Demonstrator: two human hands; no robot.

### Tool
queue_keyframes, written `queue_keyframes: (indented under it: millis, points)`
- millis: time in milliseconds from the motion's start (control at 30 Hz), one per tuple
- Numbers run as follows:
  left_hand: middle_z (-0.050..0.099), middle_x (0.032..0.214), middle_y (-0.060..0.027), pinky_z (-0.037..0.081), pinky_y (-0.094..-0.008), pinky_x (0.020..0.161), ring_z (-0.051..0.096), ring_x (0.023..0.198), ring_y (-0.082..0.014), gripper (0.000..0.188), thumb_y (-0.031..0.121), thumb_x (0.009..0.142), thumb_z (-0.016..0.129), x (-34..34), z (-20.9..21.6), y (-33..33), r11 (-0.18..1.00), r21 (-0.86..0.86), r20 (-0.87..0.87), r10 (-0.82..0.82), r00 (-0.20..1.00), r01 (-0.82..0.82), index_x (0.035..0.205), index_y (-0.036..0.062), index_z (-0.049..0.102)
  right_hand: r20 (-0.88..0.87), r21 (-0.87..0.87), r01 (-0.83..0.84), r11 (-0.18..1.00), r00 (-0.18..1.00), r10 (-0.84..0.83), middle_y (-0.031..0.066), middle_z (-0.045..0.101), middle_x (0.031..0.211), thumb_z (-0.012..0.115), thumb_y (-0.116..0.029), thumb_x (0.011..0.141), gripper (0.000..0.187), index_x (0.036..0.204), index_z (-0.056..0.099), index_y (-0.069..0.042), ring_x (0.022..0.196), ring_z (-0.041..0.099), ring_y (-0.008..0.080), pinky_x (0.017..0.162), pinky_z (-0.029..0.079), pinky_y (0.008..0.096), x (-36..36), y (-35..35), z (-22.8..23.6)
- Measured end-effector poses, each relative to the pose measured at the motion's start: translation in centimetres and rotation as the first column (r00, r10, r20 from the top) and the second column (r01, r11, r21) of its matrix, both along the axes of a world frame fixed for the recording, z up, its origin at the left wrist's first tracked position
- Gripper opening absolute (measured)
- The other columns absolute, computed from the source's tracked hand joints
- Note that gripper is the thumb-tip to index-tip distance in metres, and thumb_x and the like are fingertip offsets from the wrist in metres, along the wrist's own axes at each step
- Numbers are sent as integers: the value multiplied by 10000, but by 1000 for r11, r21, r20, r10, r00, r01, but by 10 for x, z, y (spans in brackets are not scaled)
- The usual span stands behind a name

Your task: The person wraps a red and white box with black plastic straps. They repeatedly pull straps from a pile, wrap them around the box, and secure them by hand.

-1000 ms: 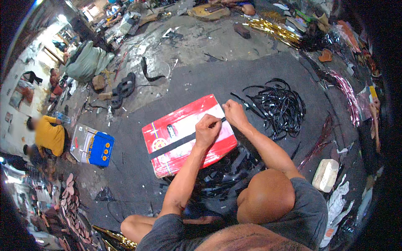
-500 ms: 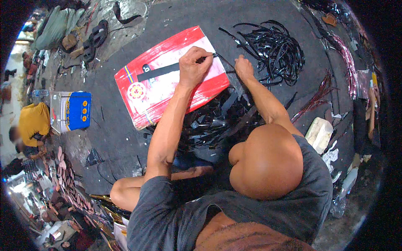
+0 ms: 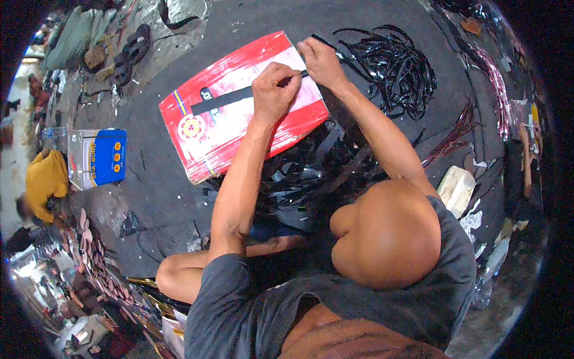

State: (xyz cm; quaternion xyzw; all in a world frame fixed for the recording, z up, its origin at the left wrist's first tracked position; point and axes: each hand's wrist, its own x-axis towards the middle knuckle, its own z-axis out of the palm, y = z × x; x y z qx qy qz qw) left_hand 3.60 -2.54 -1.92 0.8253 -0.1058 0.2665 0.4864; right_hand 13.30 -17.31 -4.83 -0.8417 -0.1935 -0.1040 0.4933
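Note:
A flat red and white board [image 3: 227,128] with shiny wrapped bands lies before me, tilted up toward the right. Across its white middle runs a flat black strip [image 3: 222,102]. My left hand [image 3: 274,93] rests over the board, thumb and fingers pinched on the strip near its right end. Beyond the board's far right edge is my right hand [image 3: 323,64], fingers curled together; whatever they hold is hidden. A small dark oval piece [image 3: 207,94] sits beside the strip on the board.
A tangled heap of shiny black strips [image 3: 400,75] lies at the right, and more black strips [image 3: 299,179] lie below the board. A blue and white tin [image 3: 107,158] stands left. A white block [image 3: 456,190] is by my right side. Another person in yellow [image 3: 46,182] sits far left.
My right hand has moved left and farther away, from beside the black heap to the board's far right edge. My left hand stays pinched on the strip, shifted slightly.

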Motion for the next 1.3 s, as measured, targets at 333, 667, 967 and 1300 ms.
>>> queue_keyframes:
  millis: [333,667,967,1300]
  points:
    - [723,827,-85,538,-299,663,692,728,-177,71,75,791,767,-1,0,-1,999,-39,-54,-1,999,-1,854,48,783,-181,-91,92,992,978,-108,227,711,891,547,-327,996,367,902,694,-4,860,697,412,758,533,475,2,-21,-63]
    - [709,813,-83,526,-286,629,676,691,-170,68,59,786,766,5,4,-5,999,-35,13,-6,1000,6,849,37,777,-162,-257,176,950,961,-222,297,674,956,513,-314,992,369,913,651,19,912,643,509,833,500,575,9,-57,-128]
    - [722,812,-75,528,-274,643,682,707,-155,68,58,787,770,4,3,-6,998,-62,-34,-2,999,0,851,39,783,-317,-489,133,862,894,-318,343,663,1067,419,-343,1040,424,1074,620,29,1063,613,541,945,487,587,-6,-85,-141]
    - [735,828,-71,539,-286,683,698,748,-158,68,83,797,770,4,9,-6,998,-62,-116,-5,993,-2,848,42,788,-244,-707,130,695,878,-412,324,690,1086,422,-198,1003,318,1176,551,35,1004,687,494,872,545,605,-3,-97,-129]
